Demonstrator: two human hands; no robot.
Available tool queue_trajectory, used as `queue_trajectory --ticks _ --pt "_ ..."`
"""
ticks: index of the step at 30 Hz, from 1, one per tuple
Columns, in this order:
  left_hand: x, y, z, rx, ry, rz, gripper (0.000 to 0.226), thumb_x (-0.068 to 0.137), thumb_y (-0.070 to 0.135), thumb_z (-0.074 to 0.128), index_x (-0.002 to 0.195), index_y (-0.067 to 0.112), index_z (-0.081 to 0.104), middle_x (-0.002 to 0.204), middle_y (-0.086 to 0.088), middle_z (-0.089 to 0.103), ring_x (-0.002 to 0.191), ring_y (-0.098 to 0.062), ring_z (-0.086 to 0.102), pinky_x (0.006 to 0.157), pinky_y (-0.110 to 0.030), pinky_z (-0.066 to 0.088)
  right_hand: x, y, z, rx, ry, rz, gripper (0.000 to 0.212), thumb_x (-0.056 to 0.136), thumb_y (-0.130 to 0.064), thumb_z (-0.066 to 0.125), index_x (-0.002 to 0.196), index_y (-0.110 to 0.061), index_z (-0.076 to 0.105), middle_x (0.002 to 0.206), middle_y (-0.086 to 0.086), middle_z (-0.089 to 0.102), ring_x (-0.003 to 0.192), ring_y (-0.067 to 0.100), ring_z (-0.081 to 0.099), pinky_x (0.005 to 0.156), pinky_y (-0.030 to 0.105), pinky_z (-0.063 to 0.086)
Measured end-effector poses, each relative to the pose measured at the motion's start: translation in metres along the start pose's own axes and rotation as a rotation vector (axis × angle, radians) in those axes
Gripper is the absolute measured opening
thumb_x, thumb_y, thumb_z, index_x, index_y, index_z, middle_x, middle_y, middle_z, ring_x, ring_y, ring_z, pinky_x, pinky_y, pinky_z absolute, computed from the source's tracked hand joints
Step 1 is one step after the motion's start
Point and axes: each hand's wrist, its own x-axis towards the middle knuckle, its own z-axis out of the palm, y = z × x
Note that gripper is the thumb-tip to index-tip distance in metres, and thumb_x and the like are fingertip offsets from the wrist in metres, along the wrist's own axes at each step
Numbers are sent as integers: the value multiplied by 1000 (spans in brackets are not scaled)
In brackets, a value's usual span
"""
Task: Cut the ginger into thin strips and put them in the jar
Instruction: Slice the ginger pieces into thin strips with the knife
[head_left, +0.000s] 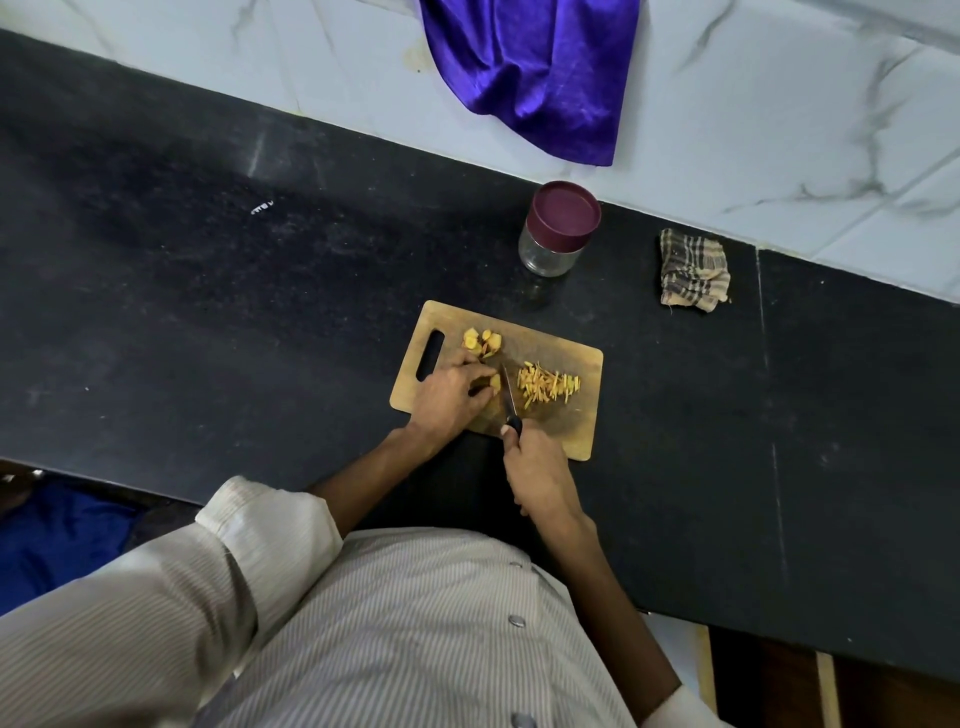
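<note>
A black counter (208, 260) runs diagonally across the frame. At centre lies a wooden board (566, 431). Above it stands a glass jar (556, 234), purple lid on. On the board, the left hand (449, 397) curls over a ginger piece (495, 383). The right hand (537, 475) is wrapped around a knife (510, 399), its blade just right of that piece. Cut strips (548, 387) lie right of the blade, uncut chunks (482, 342) above the left hand.

Risk: the blade sits close to the left fingertips, so a slip could nick them. No writing is readable.
</note>
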Motion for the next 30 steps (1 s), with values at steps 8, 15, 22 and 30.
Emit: queue_trajectory --ticks 8,15,22,30 --pt "1 -2 1 10 -17 -5 33 89 26 64 121 16 66 119 -2 53 106 -16 54 86 -37 51 0 -4 -2 -47 -15 14 28 105 -31 39 109 -9 55 97 12 63 82 31 67 73 52 58" --pt "0 1 0 24 -40 10 33 91 21 61 123 13 64 121 -3 52 104 -18 55 88 -37 50 5 -12 0 -52 -81 100 28 105 -31 38 111 -8 52 100 16 64 86 34 68 75 52 59" --pt "-1 2 -1 32 -49 -8 33 92 22 60 124 15 64 124 -2 52 105 -18 56 86 -38 50 -7 0 16 -66 -74 85 30 107 -29 34 116 -4 46 115 21 62 98 41 65 83 54 55" --pt "0 4 -1 34 -56 -35 32 92 23 60 123 16 65 123 -1 52 105 -17 55 85 -35 49 -5 -5 11 -112 -13 50 30 108 -26 32 122 -3 45 122 21 61 113 39 59 80 38 41"
